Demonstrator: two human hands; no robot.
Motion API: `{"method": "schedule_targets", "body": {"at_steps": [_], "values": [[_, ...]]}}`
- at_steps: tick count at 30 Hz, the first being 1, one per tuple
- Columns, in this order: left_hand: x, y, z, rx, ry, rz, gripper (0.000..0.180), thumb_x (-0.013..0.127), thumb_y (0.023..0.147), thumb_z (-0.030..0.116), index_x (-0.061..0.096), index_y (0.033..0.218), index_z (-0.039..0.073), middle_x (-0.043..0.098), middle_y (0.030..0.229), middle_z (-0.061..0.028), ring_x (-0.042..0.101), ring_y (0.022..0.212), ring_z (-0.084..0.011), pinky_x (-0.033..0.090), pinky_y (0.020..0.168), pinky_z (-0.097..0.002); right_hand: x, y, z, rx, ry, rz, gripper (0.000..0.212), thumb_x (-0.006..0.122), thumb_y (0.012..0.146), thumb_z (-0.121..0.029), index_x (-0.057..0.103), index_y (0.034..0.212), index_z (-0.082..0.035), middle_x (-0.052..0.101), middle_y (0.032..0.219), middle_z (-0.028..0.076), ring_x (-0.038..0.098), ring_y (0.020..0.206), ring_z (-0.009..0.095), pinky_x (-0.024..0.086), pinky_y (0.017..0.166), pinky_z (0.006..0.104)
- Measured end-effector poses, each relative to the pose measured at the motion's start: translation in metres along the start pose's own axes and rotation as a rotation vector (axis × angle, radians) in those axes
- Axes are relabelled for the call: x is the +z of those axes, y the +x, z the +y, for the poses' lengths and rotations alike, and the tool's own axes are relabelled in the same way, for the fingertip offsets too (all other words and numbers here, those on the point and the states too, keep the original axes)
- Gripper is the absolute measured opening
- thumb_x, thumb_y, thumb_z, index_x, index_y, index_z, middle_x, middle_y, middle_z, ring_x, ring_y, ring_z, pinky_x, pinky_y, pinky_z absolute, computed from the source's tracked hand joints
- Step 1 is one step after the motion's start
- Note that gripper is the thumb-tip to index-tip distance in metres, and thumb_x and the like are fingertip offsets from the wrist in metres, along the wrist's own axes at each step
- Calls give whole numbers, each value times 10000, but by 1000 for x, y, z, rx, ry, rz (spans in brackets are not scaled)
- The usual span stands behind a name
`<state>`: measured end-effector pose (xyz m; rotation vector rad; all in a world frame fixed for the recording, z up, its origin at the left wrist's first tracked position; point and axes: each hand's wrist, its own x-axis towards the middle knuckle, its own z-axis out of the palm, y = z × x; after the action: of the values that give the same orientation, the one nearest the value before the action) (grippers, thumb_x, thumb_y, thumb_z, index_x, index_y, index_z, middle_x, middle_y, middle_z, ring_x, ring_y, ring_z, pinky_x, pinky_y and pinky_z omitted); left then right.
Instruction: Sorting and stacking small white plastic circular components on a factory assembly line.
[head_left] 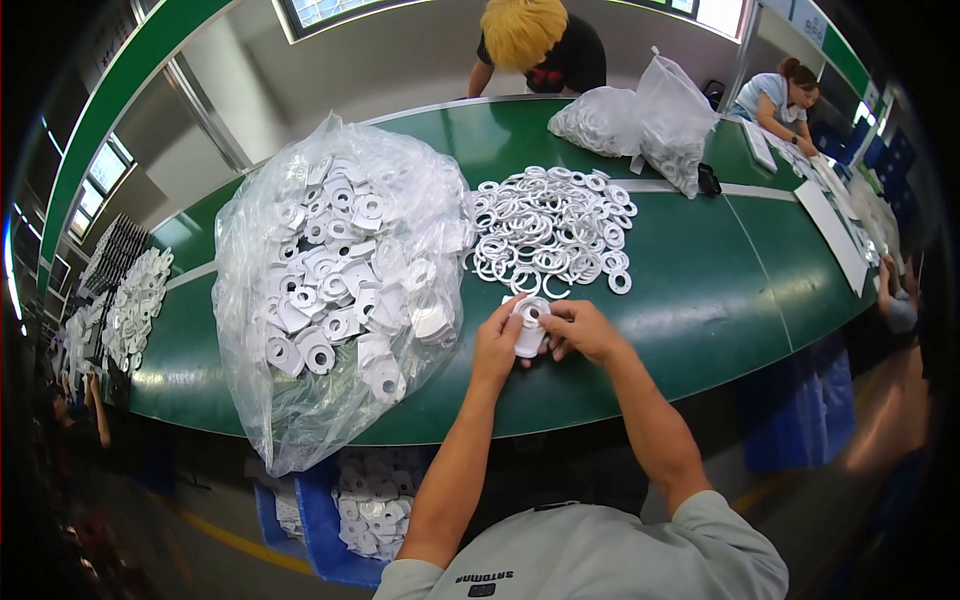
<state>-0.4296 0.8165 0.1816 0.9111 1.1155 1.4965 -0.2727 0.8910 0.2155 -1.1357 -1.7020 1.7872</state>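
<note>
Between my two hands, over the near part of the green table, is a white plastic part [528, 343] with a round hole and a ring-shaped rim at its far end. My left hand [497, 338] grips it from the left side, thumb near the hole. Against its right side, my right hand [583, 332] has curled fingers, with thumb and forefinger at the rim. Just beyond my hands lies a loose pile of white plastic rings [550, 225]. To the left, a large clear plastic bag [240, 290] lies open, full of white holed parts [325, 265] like the held one.
Two tied bags of white pieces [672, 120] stand at the table's far side. Below the near edge are blue bins [325, 520] with white parts. More white parts [138, 310] are heaped at far left. One person [540, 50] stands opposite; another [778, 100] works at far right.
</note>
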Motion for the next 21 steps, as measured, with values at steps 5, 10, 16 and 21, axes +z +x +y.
{"method": "schedule_targets", "body": {"at_steps": [5, 10, 16, 21], "values": [[-4, -2, 6, -140, 34, -11, 361, 456, 991, 238, 567, 1275, 45, 685, 834, -70, 612, 483, -123, 355, 325, -189, -25, 4, -2, 111, 270, -163, 254, 669, 892, -198, 650, 970, 42, 625, 784, 64, 599, 611, 118, 557, 526, 259], [-4, 0, 7, -144, 31, -31, 357, 455, 989, 240, 583, 1256, 41, 680, 798, -55, 587, 456, -102, 332, 320, -185, -24, 5, 0, 172, 321, -167, 238, 676, 886, -187, 645, 924, 46, 625, 758, 74, 614, 602, 130, 566, 514, 270], [-2, 1, 6, -149, 45, -12, 348, 461, 991, 229, 591, 1232, 15, 670, 779, -51, 569, 443, -87, 329, 317, -179, -18, 3, -2, 174, 314, -101, 206, 658, 879, -142, 628, 898, 61, 623, 742, 85, 624, 594, 140, 574, 539, 274], [2, 0, 5, -92, 67, -6, 324, 466, 982, 176, 586, 1219, -10, 673, 846, -88, 602, 530, -107, 444, 386, -220, -12, -3, 2, 79, 82, -24, 198, 631, 864, -117, 614, 926, 70, 624, 747, 90, 628, 618, 148, 572, 569, 276]]}}
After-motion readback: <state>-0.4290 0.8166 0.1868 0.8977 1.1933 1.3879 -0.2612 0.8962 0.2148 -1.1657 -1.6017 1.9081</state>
